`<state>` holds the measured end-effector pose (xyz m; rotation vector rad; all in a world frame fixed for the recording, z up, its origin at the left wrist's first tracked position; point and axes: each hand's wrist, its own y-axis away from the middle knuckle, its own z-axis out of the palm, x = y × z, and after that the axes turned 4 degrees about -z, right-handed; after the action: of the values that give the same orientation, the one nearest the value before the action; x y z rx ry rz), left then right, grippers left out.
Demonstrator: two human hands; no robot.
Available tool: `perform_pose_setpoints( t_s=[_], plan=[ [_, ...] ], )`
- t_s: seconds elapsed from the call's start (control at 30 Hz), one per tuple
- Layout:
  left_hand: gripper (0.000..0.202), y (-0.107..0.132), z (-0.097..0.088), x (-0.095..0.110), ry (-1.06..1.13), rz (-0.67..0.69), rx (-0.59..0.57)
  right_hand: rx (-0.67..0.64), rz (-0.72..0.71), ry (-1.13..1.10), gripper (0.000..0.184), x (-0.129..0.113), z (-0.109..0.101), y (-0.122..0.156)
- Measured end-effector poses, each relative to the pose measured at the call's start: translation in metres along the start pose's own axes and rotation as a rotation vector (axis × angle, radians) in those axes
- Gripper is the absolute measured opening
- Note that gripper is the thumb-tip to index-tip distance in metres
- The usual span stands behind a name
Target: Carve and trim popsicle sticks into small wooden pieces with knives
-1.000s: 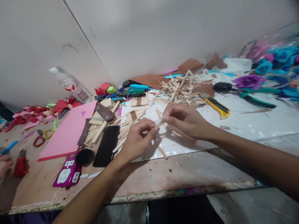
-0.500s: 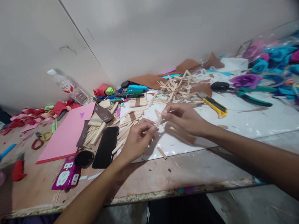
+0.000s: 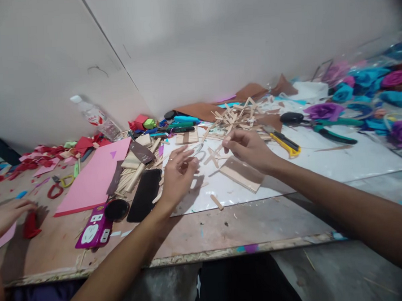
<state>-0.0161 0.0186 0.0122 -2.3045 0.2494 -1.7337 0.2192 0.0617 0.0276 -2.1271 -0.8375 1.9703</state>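
My right hand (image 3: 246,149) pinches a small piece of thin wooden stick (image 3: 217,150) above the white board (image 3: 290,181). My left hand (image 3: 179,173) is to its left, thumb and fingers apart, and grips nothing that I can see. Just past its fingertips a whitish, blurred shape (image 3: 197,149) shows, too smeared to name. Below my right hand lies a flat wooden panel (image 3: 241,174). A short stick piece (image 3: 216,202) rests near the board's front edge. Behind the hands is a heap of wooden sticks (image 3: 236,116).
A yellow cutter knife (image 3: 284,142) and green-handled pliers (image 3: 335,134) lie to the right, near paper flowers (image 3: 325,111). To the left are a black phone (image 3: 144,196), pink paper (image 3: 94,176) and a plastic bottle (image 3: 96,118). Another person's hand (image 3: 12,214) is at the far left.
My hands have moved apart; the left one has let go of the stick piece, which stays in my right. The wooden panel shows more fully. The other person's hand has come further into view.
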Motion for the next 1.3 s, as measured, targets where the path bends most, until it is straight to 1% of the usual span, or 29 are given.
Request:
perform_pose_setpoints(
  t_s=[0.1, 0.17, 0.23, 0.3, 0.33, 0.4, 0.5, 0.57, 0.63, 0.67, 0.73, 0.77, 0.8, 0.83, 0.9, 0.93, 0.97, 1.0, 1.1, 1.2, 1.3],
  plan=[
    [0.041, -0.002, -0.002, 0.0, -0.058, 0.041, 0.014, -0.021, 0.053, -0.02, 0.031, 0.003, -0.002, -0.001],
    [0.041, 0.001, -0.003, 0.003, -0.14, 0.145, -0.019, -0.065, 0.077, -0.023, 0.03, 0.002, 0.0, 0.001],
    [0.039, 0.004, -0.003, 0.007, -0.258, 0.304, -0.081, -0.099, 0.092, -0.026, 0.029, 0.0, 0.004, 0.004],
    [0.031, 0.007, -0.003, 0.01, -0.364, 0.439, -0.141, -0.105, 0.102, -0.026, 0.03, -0.002, 0.008, 0.007],
    [0.025, 0.008, -0.003, 0.011, -0.4, 0.481, -0.157, -0.103, 0.105, -0.023, 0.03, -0.003, 0.01, 0.009],
    [0.013, 0.009, -0.003, 0.01, -0.442, 0.52, -0.16, -0.097, 0.11, -0.009, 0.031, -0.004, 0.013, 0.01],
    [0.013, 0.007, -0.004, 0.009, -0.47, 0.543, -0.12, -0.067, 0.112, 0.028, 0.033, -0.005, 0.013, 0.01],
    [0.016, 0.005, -0.008, 0.014, -0.487, 0.563, -0.06, -0.025, 0.108, 0.052, 0.033, -0.005, 0.012, 0.009],
    [0.019, 0.002, -0.019, 0.023, -0.503, 0.579, 0.029, 0.018, 0.102, 0.071, 0.031, -0.004, 0.011, 0.007],
    [0.02, 0.001, -0.027, 0.029, -0.524, 0.575, 0.084, 0.034, 0.099, 0.078, 0.03, -0.004, 0.01, 0.007],
    [0.026, 0.001, -0.05, 0.04, -0.576, 0.543, 0.202, 0.056, 0.092, 0.094, 0.026, -0.002, 0.01, 0.006],
    [0.03, 0.003, -0.064, 0.044, -0.689, 0.473, 0.273, 0.063, 0.087, 0.102, 0.025, -0.002, 0.01, 0.006],
    [0.036, 0.005, -0.077, 0.045, -0.82, 0.383, 0.304, 0.066, 0.082, 0.11, 0.025, -0.001, 0.01, 0.006],
    [0.043, 0.009, -0.089, 0.044, -0.945, 0.278, 0.292, 0.066, 0.079, 0.118, 0.025, 0.0, 0.011, 0.007],
    [0.055, 0.02, -0.109, 0.037, -1.149, 0.064, 0.219, 0.061, 0.074, 0.13, 0.026, 0.001, 0.013, 0.009],
    [0.061, 0.026, -0.115, 0.031, -1.222, -0.033, 0.136, 0.055, 0.073, 0.135, 0.027, 0.001, 0.014, 0.01],
    [0.065, 0.031, -0.118, 0.026, -1.278, -0.105, 0.049, 0.047, 0.072, 0.14, 0.028, 0.001, 0.014, 0.012],
    [0.067, 0.036, -0.119, 0.02, -1.295, -0.13, 0.015, 0.036, 0.072, 0.146, 0.029, 0.001, 0.015, 0.013],
    [0.069, 0.042, -0.112, 0.01, -1.321, -0.148, 0.009, 0.007, 0.069, 0.161, 0.03, -0.001, 0.017, 0.015],
    [0.069, 0.038, -0.105, 0.009, -1.305, -0.168, 0.005, -0.004, 0.067, 0.17, 0.029, -0.001, 0.018, 0.016],
    [0.07, 0.034, -0.105, 0.009, -1.273, -0.178, 0.0, -0.003, 0.062, 0.17, 0.027, 0.0, 0.019, 0.016]
  ],
)
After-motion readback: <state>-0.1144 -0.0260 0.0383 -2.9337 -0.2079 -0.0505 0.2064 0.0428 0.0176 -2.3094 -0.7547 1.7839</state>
